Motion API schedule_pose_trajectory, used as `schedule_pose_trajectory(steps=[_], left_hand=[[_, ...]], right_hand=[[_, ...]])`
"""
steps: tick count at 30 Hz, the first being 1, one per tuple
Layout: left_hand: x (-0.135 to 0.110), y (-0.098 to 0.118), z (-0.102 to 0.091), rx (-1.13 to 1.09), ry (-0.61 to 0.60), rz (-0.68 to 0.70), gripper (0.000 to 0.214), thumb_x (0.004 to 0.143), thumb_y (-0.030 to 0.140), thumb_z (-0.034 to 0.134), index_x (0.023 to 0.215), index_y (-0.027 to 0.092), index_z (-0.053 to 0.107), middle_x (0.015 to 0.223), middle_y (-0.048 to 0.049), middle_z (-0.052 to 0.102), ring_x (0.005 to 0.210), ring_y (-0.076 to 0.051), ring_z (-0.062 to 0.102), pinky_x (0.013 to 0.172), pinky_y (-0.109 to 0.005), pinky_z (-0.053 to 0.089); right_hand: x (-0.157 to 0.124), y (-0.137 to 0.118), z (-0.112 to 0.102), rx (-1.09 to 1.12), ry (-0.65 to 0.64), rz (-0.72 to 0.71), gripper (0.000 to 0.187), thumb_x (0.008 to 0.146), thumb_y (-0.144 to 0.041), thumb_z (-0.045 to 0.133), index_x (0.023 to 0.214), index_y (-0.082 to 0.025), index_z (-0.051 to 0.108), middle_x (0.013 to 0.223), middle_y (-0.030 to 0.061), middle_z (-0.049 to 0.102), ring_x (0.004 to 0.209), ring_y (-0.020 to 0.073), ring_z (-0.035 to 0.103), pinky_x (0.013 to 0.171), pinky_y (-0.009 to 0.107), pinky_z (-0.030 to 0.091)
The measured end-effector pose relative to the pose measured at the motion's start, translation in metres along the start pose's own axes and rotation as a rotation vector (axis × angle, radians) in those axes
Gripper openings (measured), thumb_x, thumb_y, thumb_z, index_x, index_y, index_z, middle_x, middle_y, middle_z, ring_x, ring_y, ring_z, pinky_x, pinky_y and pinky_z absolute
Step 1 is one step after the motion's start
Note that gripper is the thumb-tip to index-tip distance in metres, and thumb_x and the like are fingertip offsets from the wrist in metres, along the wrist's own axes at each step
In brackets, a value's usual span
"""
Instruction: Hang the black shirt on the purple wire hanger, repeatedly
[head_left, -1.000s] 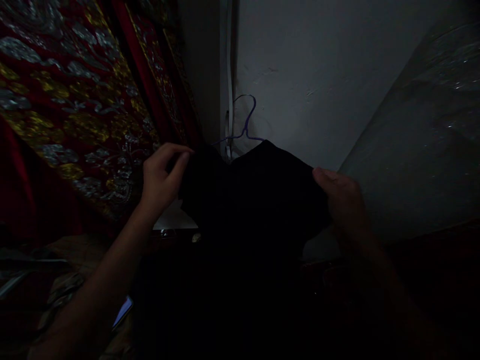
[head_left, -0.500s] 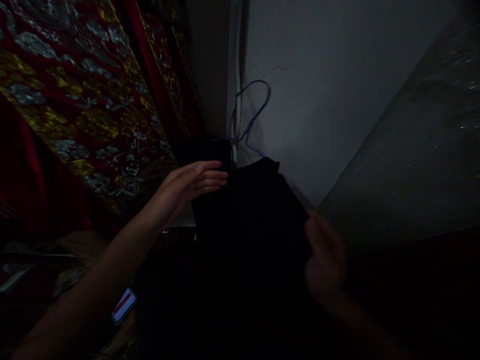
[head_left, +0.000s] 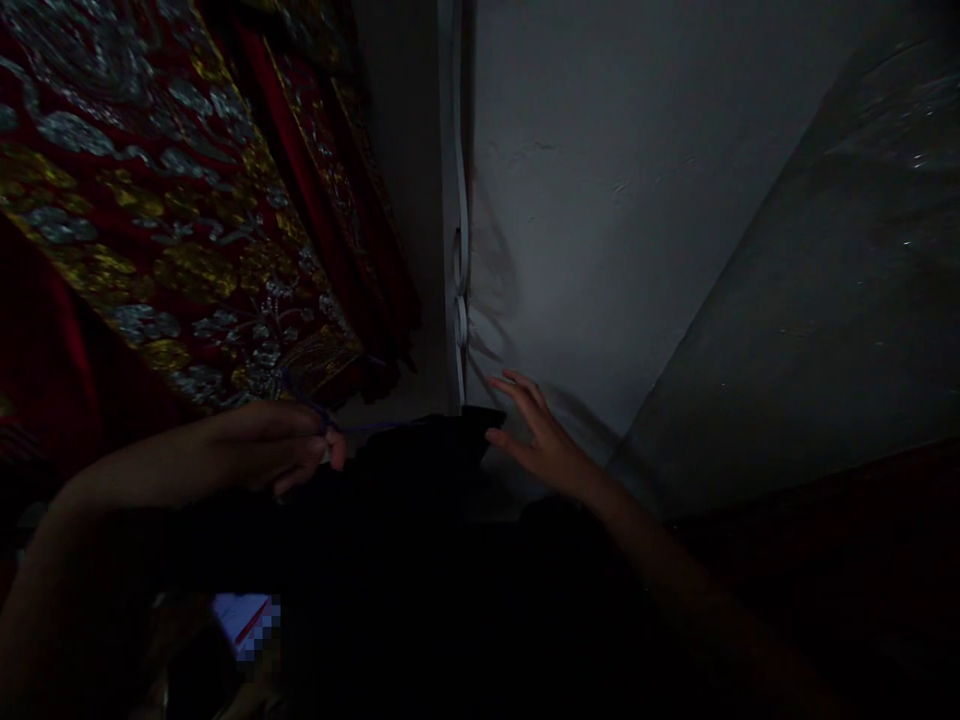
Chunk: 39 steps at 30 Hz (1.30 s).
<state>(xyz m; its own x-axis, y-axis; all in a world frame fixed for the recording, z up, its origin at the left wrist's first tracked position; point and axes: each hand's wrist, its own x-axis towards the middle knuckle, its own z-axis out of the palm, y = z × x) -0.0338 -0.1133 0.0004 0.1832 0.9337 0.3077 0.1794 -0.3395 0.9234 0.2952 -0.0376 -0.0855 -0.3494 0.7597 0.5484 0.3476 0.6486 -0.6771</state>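
Observation:
In dim light, my left hand (head_left: 289,440) is closed around the neck of a thin purple clothes hanger (head_left: 367,427). The hanger lies on its side, its hook toward the left. A black garment (head_left: 420,455) hangs from it and drops into darkness below, so its shape and kind are hard to make out. My right hand (head_left: 544,440) is open with fingers apart, beside the garment's pointed upper corner; whether it touches the cloth I cannot tell.
A red cloth with gold and silver embroidery (head_left: 202,265) fills the left side. Ahead stands a pale wall (head_left: 600,180) with a cable (head_left: 460,200) running down it. A lit phone screen (head_left: 244,620) shows at lower left. On the right is a grey, shiny surface (head_left: 847,300).
My left hand has moved left and down and taken hold of the hanger, which has tipped over leftward. My right hand has let go of the garment's edge and moved up and left.

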Motion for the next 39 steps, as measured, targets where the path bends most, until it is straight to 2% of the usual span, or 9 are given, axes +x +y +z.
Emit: schedule_pose_trajectory(steps=[3,6,12,14,19,28,32,36,39], left_hand=[[0.023,0.008,-0.002,0.183,0.123,0.104,0.043,0.085,0.050,0.073,0.114,0.018,0.067,0.085,-0.0063,0.071,0.082,-0.022,0.071,0.076,-0.036,0.059],[0.047,0.014,0.000,0.343,0.202,0.208,0.037,0.084,0.046,0.074,0.110,0.020,0.068,0.092,-0.0067,0.073,0.088,-0.024,0.071,0.080,-0.038,0.059],[0.046,0.005,0.023,0.698,0.668,0.711,0.016,0.091,0.026,0.065,0.107,0.025,0.068,0.109,-0.0066,0.071,0.106,-0.024,0.066,0.098,-0.041,0.052],[0.039,-0.009,0.038,0.746,0.579,0.765,0.015,0.094,0.023,0.060,0.106,0.025,0.068,0.103,-0.0053,0.072,0.099,-0.023,0.068,0.094,-0.039,0.053],[0.040,-0.058,0.078,0.772,-0.069,0.327,0.047,0.101,0.029,0.049,0.148,0.028,0.047,0.102,-0.0032,0.075,0.084,-0.020,0.073,0.078,-0.032,0.056],[0.031,-0.115,0.118,0.988,-0.303,0.045,0.040,0.101,0.030,0.049,0.140,0.030,0.057,0.117,-0.0093,0.073,0.099,-0.028,0.074,0.086,-0.040,0.057],[0.011,-0.135,0.131,0.831,-0.189,0.053,0.025,0.100,0.036,0.052,0.114,0.024,0.068,0.107,-0.0103,0.070,0.091,-0.025,0.072,0.081,-0.036,0.057],[-0.013,-0.158,0.156,0.436,0.045,0.053,0.013,0.097,0.035,0.055,0.101,0.025,0.063,0.099,-0.0058,0.070,0.095,-0.023,0.070,0.087,-0.036,0.057],[-0.023,-0.169,0.174,0.224,0.259,-0.009,0.033,0.093,0.036,0.060,0.124,0.027,0.053,0.098,-0.0036,0.067,0.093,-0.021,0.070,0.087,-0.036,0.059]], right_hand=[[0.007,0.008,0.001,0.236,-0.174,0.172,0.036,0.088,-0.055,0.064,0.095,-0.022,0.076,0.099,0.0071,0.076,0.097,0.0253,0.070,0.089,0.043,0.058],[0.020,0.007,-0.009,0.481,-0.001,0.354,0.047,0.078,-0.067,0.071,0.084,-0.020,0.074,0.074,0.0031,0.073,0.069,0.0203,0.069,0.067,0.034,0.059],[0.078,-0.004,-0.054,0.612,0.424,0.329,0.051,0.071,-0.070,0.077,0.086,-0.021,0.069,0.074,0.0029,0.073,0.078,0.0241,0.074,0.070,0.036,0.061],[0.092,-0.007,-0.066,0.595,0.477,0.311,0.050,0.075,-0.070,0.074,0.087,-0.021,0.069,0.078,0.0044,0.074,0.087,0.0262,0.075,0.072,0.037,0.062],[0.085,-0.004,-0.080,0.570,0.626,0.281,0.050,0.077,-0.070,0.072,0.091,-0.022,0.068,0.088,0.0057,0.076,0.097,0.0265,0.074,0.077,0.038,0.063],[0.028,0.023,-0.072,0.549,0.627,0.406,0.048,0.082,-0.068,0.068,0.096,-0.023,0.067,0.091,0.0064,0.076,0.095,0.0255,0.074,0.078,0.038,0.061],[0.014,0.037,-0.063,0.440,0.782,0.337,0.043,0.086,-0.061,0.065,0.100,-0.021,0.067,0.100,0.0066,0.074,0.104,0.0227,0.070,0.089,0.036,0.056],[-0.026,0.039,-0.015,0.136,1.207,0.183,0.033,0.089,-0.046,0.065,0.111,-0.022,0.059,0.119,0.0082,0.065,0.114,0.0218,0.062,0.099,0.036,0.048],[-0.062,0.027,0.042,0.173,1.009,0.377,0.023,0.096,-0.047,0.055,0.094,-0.024,0.058,0.092,0.0036,0.064,0.089,0.0206,0.064,0.081,0.032,0.050]])
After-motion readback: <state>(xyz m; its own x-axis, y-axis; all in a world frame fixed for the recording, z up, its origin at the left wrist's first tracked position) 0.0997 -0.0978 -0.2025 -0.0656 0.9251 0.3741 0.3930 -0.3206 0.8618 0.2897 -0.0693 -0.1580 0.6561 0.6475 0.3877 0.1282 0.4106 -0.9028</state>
